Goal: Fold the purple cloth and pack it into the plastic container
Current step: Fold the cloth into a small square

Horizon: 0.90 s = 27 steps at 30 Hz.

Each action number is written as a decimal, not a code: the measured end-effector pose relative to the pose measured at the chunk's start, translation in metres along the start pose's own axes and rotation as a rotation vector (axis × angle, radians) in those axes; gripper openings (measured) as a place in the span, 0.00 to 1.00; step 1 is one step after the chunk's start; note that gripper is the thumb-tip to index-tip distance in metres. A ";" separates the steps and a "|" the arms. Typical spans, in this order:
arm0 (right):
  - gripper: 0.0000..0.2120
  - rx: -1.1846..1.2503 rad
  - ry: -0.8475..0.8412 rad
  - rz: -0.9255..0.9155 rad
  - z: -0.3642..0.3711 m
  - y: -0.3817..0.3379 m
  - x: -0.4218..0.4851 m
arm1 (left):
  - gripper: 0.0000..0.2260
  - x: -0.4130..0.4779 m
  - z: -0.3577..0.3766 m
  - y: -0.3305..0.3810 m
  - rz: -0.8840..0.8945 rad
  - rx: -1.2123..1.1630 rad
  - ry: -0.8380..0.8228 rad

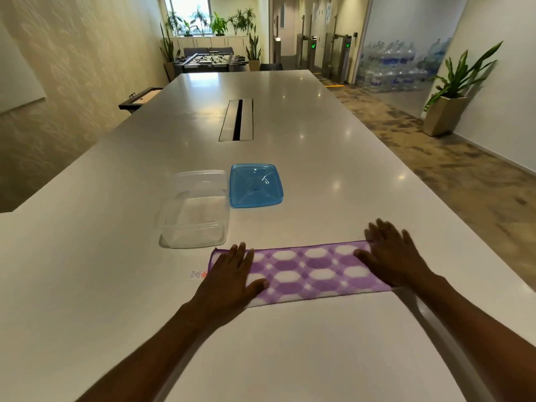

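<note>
The purple cloth, checked with white ovals, lies flat on the white table as a long narrow strip. My left hand presses flat on its left end, fingers spread. My right hand lies flat on its right end, fingers spread too. Neither hand grips anything. A small white tag sticks out at the cloth's left edge. The clear plastic container stands open just behind the left end of the cloth. Its blue lid rests on the table to the container's right.
A long cable slot is set into the table's middle farther back. The table's right edge runs close past my right hand, with carpeted floor beyond. A potted plant stands by the right wall.
</note>
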State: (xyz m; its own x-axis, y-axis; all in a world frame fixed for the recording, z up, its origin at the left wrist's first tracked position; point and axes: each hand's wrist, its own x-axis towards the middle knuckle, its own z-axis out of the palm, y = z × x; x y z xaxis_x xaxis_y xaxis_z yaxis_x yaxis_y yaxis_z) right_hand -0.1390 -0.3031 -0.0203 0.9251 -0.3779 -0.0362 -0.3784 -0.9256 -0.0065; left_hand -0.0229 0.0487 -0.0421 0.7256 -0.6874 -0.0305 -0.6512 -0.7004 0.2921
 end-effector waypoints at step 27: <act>0.26 0.977 0.231 0.367 -0.067 -0.045 -0.031 | 0.21 -0.015 -0.012 0.009 -0.114 -0.685 0.182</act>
State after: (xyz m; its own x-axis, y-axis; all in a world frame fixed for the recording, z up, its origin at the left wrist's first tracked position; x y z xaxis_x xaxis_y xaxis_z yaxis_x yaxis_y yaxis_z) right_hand -0.1486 -0.2507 0.0479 0.6939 -0.7200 -0.0091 -0.4011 -0.3760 -0.8353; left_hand -0.0371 0.0546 -0.0279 0.8451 -0.5326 0.0461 -0.3270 -0.4467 0.8328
